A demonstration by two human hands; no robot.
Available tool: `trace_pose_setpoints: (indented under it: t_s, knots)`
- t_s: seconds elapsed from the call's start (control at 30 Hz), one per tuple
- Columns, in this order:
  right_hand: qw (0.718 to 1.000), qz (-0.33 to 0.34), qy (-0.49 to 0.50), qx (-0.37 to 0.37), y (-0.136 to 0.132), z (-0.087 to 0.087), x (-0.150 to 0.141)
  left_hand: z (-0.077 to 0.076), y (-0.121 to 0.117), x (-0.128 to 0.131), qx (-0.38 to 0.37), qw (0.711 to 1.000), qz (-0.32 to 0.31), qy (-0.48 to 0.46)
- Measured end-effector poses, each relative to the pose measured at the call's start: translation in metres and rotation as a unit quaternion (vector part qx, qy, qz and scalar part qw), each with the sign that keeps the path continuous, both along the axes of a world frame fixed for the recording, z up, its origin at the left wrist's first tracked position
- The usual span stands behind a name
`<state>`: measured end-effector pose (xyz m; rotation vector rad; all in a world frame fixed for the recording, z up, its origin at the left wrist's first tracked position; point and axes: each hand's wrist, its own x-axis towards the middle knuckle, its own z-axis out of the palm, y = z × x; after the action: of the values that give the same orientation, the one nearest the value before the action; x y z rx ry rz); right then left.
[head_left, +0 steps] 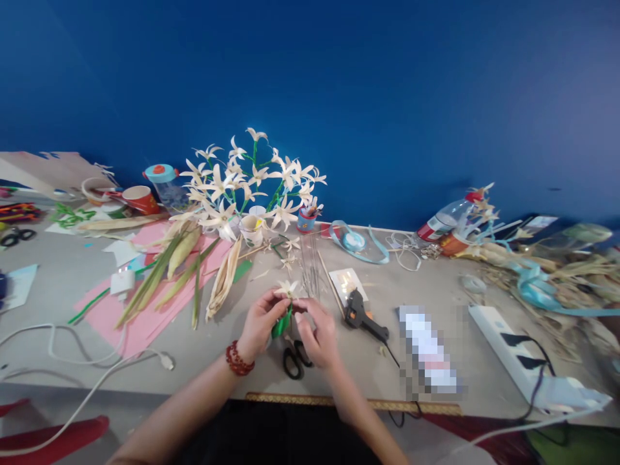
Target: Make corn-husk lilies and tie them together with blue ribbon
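Note:
Between my two hands is a small cream-white flower (287, 288) with pointed petals, facing up. My left hand (264, 318) pinches it just under the petals, and a strip of green paper (281, 325) hangs from those fingers. My right hand (317, 328) meets it from the other side, its thumb and fingertips pressed together at the flower's base. What exactly the right fingertips grip is too small to make out. Black-handled scissors (293, 361) lie on the table below my hands, partly hidden by the right one.
Many finished white flowers (220, 184) on green stems stand in cups behind. Corn husks (184, 255) and pink paper (159, 316) lie left. To the right are thin wires (312, 268), a black glue gun (363, 316), a blurred-out phone and a power strip (506, 352) with cables.

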<state>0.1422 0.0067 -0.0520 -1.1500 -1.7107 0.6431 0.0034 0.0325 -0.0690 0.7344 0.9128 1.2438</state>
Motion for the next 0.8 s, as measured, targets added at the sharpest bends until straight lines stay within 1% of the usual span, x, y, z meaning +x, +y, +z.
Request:
trace_pose_setpoints:
  t_s: [0.17,0.3,0.4,0.47,0.6,0.8]
  knots:
    - [0.998,-0.033,-0.039,-0.043,-0.0021,0.0049,-0.0083,-0.0001,0.0011,-0.0012,0.015,1.000,0.025,0.003]
    - [0.996,-0.042,-0.046,-0.069,-0.0016,0.0064,-0.0099,-0.0004,0.0026,-0.0015,-0.011,0.999,0.018,-0.029]
    - [0.993,-0.053,-0.016,-0.101,0.0001,0.0058,-0.0069,-0.0009,0.0033,-0.0016,-0.028,0.999,0.001,-0.045]
    - [0.992,-0.045,0.015,-0.120,0.0020,0.0045,-0.0052,-0.0010,0.0035,-0.0017,-0.037,0.998,-0.010,-0.055]
    - [0.990,-0.019,0.071,-0.122,0.0053,0.0005,-0.0053,0.0007,0.0040,-0.0023,-0.052,0.995,-0.032,-0.077]
    - [0.983,-0.016,0.129,-0.130,0.0061,-0.0022,-0.0082,0.0056,0.0051,-0.0049,-0.074,0.988,-0.073,-0.115]
